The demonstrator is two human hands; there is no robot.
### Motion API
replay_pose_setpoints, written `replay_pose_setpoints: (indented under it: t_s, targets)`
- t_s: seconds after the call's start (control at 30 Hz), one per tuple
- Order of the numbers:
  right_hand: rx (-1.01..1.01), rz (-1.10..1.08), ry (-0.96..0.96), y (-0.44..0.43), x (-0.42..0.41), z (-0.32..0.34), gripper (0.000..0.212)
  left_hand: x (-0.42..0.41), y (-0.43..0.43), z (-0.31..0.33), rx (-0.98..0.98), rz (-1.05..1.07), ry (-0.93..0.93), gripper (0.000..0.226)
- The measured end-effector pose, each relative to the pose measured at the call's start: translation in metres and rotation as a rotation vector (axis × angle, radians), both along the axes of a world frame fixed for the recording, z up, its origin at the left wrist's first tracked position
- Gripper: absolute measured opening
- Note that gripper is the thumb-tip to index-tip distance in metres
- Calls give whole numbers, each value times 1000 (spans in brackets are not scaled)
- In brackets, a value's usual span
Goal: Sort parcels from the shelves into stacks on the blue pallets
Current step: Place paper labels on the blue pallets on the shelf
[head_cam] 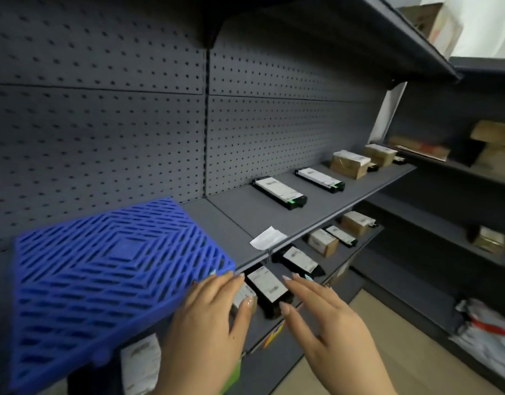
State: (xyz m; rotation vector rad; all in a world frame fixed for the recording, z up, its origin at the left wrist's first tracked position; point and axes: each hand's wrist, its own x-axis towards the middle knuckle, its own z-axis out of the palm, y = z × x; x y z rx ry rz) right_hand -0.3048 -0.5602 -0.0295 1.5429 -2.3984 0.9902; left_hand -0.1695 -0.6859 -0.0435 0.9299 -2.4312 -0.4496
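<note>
A blue slatted pallet (108,275) lies on the grey shelf (316,206) at the left, its corner overhanging the front edge. My left hand (208,323) is beside that corner with straight fingers, holding nothing. My right hand (325,323) is spread open a little to the right. Between the two hands, on the lower shelf, lies a black parcel with a white label (269,290). Two long black parcels (279,192) (319,179) and two brown boxes (349,163) (379,153) lie further along the upper shelf.
A loose white slip (267,238) lies at the shelf's front edge. More black and brown parcels (322,242) sit on the lower shelf. A side rack at the right holds cardboard boxes (493,132) and a white plastic bag (490,334). Perforated back panels rise behind.
</note>
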Motion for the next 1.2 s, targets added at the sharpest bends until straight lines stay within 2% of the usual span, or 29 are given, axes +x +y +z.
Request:
replay_pose_setpoints:
  t_s: [0.13, 0.33, 0.4, 0.47, 0.6, 0.7, 0.77, 0.87, 0.93, 1.03, 1.07, 1.13, 1.17, 1.2]
  targets:
    - [4, 60, 13, -41, -68, 2, 52, -69, -25, 3, 14, 47, -19, 49]
    - [73, 182, -55, -94, -152, -13, 46, -129, -59, 1, 90, 158, -79, 51]
    - [74, 263, -44, -117, -176, -17, 51, -144, -68, -5, 112, 187, -119, 52]
    - [164, 388, -19, -141, -199, -22, 51, -157, -75, -9, 137, 239, -156, 53]
    - [284, 637, -17, -180, -229, -37, 50, -173, -84, -11, 140, 304, -354, 55]
    - [340, 777, 25, -200, -239, -57, 66, -178, -87, -12, 174, 284, -490, 56]
    - [266, 840, 68, -206, -244, -68, 74, -181, -87, -20, 182, 263, -509, 56]
    - [41, 869, 128, -209, -252, -79, 61, -182, -85, -30, 160, 273, -470, 55]
    - [-38, 895, 145, -211, -253, -80, 58, -182, -85, -35, 158, 273, -452, 57]
    - [-119, 919, 203, -215, -253, -80, 59, -185, -82, -19, 169, 295, -421, 63]
    - [-133, 933, 200, -216, -253, -80, 58, -185, -83, -21, 75, 300, -414, 59]
    - [-155, 949, 137, -218, -254, -79, 54, -185, -83, -30, 162, 287, -425, 49]
    - [-169, 951, 117, -219, -255, -78, 52, -187, -86, -31, 175, 319, -395, 52]
    - [-188, 949, 113, -220, -255, -76, 51, -186, -85, -32, 135, 342, -353, 66]
